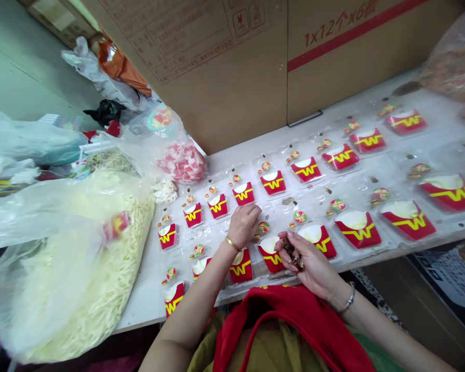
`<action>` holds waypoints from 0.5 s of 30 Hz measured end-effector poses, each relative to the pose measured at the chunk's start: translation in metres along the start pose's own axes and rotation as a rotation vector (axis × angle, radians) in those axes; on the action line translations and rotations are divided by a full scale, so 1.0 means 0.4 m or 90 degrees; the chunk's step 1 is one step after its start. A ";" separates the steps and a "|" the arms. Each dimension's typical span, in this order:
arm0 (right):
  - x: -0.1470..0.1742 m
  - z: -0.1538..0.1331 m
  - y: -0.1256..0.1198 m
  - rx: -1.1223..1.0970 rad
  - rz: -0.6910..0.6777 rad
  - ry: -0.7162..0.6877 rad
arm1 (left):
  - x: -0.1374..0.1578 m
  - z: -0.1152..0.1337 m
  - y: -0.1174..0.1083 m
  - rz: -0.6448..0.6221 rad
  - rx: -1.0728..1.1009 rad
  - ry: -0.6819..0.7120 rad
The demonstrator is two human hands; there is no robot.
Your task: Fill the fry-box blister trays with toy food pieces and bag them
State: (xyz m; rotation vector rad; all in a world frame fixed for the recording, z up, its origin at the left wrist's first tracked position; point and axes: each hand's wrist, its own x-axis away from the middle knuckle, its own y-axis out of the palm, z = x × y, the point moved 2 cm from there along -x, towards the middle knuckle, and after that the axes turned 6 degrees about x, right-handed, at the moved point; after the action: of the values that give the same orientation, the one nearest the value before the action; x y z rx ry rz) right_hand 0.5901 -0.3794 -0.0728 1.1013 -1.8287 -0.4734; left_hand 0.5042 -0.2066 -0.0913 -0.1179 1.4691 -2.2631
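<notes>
"Where are we?"
"Left hand (245,223) over the clear trays (358,187), fingers bunched; can't tell if they pinch anything. Right fingers curl around brown pieces (293,255), above the near red cartons (358,231)!"
"And the step?"
"Dealing pieces into trays, I'd judge. The next move calls for one piece, lightly pinched, carefully aimed."
</notes>
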 end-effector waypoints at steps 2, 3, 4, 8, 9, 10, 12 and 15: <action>0.000 0.001 0.003 0.007 0.023 0.005 | 0.010 0.009 0.000 -0.019 -0.004 0.021; -0.001 0.002 0.005 0.010 0.034 0.009 | 0.017 0.017 -0.006 -0.012 0.015 0.023; -0.003 0.002 0.007 0.014 0.043 0.013 | 0.025 0.028 -0.017 0.003 0.046 0.015; -0.014 0.018 0.021 0.047 0.046 0.032 | 0.072 0.104 -0.070 0.035 0.216 -0.055; -0.016 0.025 0.026 0.063 0.044 0.042 | 0.085 0.128 -0.079 0.026 0.244 -0.066; -0.019 0.034 0.032 0.082 0.044 0.053 | 0.098 0.150 -0.086 0.019 0.263 -0.074; -0.024 0.051 0.046 0.112 0.038 0.076 | 0.124 0.182 -0.093 0.032 0.287 -0.092; -0.030 0.073 0.068 0.115 -0.004 0.110 | 0.160 0.171 -0.101 0.105 0.363 -0.150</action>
State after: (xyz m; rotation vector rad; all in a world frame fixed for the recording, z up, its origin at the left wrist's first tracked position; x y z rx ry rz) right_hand 0.5541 -0.3586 -0.0746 1.2301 -1.7408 -0.2116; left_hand 0.4547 -0.2768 -0.0363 -0.0797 0.6559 -2.3412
